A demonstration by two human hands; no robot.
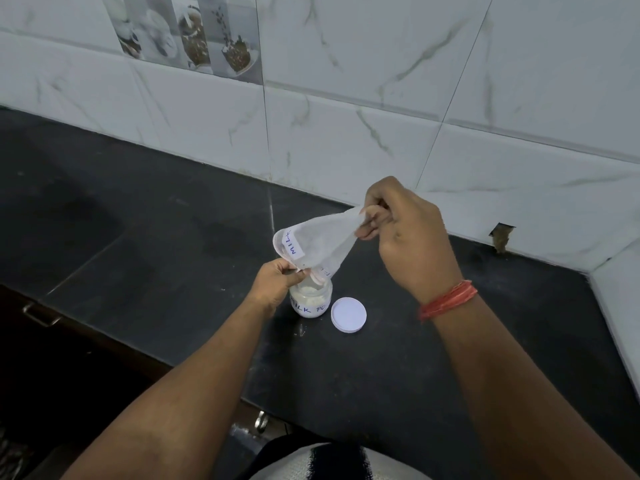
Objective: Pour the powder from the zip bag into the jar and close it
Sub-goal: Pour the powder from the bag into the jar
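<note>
A clear plastic zip bag with a white handwritten label (317, 242) hangs tipped over a small clear jar holding white powder (310, 301), its pink zip mouth at the jar's opening. Of the two hands, the left hand (277, 277) pinches the bag's mouth edge and the right hand (398, 230) pinches its raised bottom corner. A round white lid (348, 314) lies just beside the jar on the black stone surface (156, 209)
</note>
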